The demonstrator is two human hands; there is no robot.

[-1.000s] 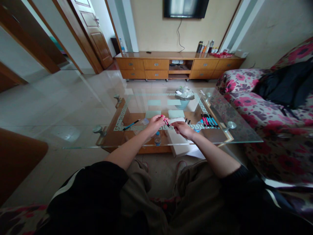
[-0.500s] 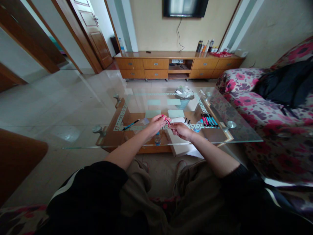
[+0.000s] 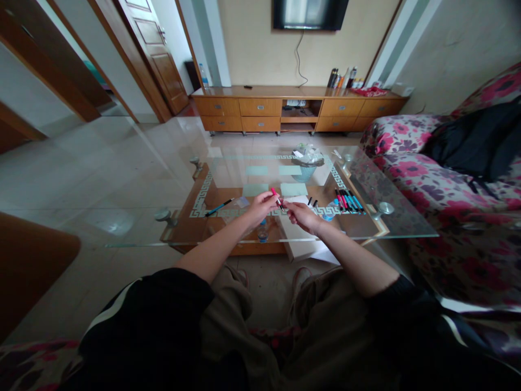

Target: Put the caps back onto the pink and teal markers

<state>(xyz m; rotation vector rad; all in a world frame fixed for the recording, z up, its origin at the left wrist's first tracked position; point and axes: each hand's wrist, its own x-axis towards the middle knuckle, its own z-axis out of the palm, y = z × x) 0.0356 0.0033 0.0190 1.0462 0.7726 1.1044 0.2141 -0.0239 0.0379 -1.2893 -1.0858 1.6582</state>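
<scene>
1. Pink pen [image 3: 277, 197] held over glass table [image 3: 163, 233], pinched in left hand [image 3: 262, 206], pink end tilted up and away.
2. Right hand [image 3: 302, 215] fingers curled at the pen's dark lower tip, touching it; too small to tell whether it grips a separate small part.
3. Both hands close together above the near middle of the table.
4. Blue pen [image 3: 218, 207] lies alone on the glass, left of the left hand, apart.
5. Row of pens [image 3: 348, 200] in pink, blue and black lies right of the right hand.
6. Small basket [image 3: 305, 169] with crumpled paper stands farther back on the table.
7. White paper [image 3: 303, 247] below the glass under the right hand.
</scene>
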